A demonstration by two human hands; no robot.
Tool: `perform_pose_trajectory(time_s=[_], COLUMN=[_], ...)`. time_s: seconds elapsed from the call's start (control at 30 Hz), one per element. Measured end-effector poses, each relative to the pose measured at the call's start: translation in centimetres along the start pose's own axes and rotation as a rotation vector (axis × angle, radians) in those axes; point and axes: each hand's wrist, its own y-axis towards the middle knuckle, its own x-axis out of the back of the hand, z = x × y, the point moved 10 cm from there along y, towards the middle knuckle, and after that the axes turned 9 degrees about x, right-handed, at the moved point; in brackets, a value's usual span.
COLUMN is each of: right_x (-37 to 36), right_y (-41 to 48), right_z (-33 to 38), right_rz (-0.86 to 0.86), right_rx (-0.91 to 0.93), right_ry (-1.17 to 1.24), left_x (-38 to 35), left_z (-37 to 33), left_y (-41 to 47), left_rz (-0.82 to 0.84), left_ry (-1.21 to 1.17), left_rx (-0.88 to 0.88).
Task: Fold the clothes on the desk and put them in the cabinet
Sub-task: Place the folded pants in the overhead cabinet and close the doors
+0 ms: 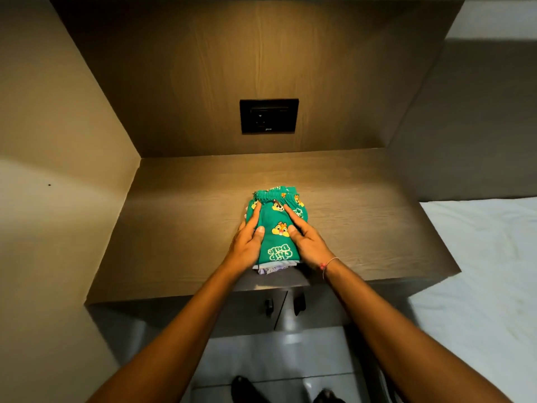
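Observation:
A folded green garment (277, 228) with cartoon chipmunk prints lies on the wooden desk (180, 228), on top of a folded pale purple-and-white piece (271, 269) that peeks out at the near edge. My left hand (247, 242) clasps the stack's left side, thumb on top. Along the right side my right hand (308, 242) does the same, its index finger stretched over the green fabric. Below the desk edge, the cabinet doors (255, 312) with dark handles are partly visible.
A black wall socket (268, 115) sits on the wooden back panel above the desk. Side panels close the desk in on the left and right. A white bed (479, 271) lies at the right. Grey tiled floor and dark footwear show below.

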Motion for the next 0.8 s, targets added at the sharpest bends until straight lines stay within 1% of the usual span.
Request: perform_pose_trajectory(time_s=[0.13, 0.3, 0.43, 0.57, 0.7, 0.8], right_x=[-0.1, 2.3, 5.1, 7.0, 8.2, 8.9], right_y=[-3.6, -10.4, -16.8, -21.6, -24.1, -23.9], right_z=[3.3, 11.7, 21.4, 30.4, 38.9, 44.2], right_rz=[0.0, -0.02, -0.008, 0.016, 0.004, -0.007], right_rx=[0.095, 0.328, 0.572, 0.748, 0.925, 0.968], right_ry=[0.037, -0.008, -0.054, -0.076, -0.092, -0.091], left_x=[-0.7, -3.5, -6.6, -8.7, -9.5, -9.9], left_z=[-3.1, -10.3, -18.9, -27.6, -35.6, -41.1], left_y=[-4.2, -11.4, -17.8, -23.1, -25.9, -26.0], left_rz=[0.011, -0.003, 0.025, 0.055, 0.033, 0.052], left_ry=[-0.074, -0.052, -0.041, -0.045, -0.033, -0.045], left_rx=[-0.068, -0.287, -0.551, -0.779, -0.949, -1.014])
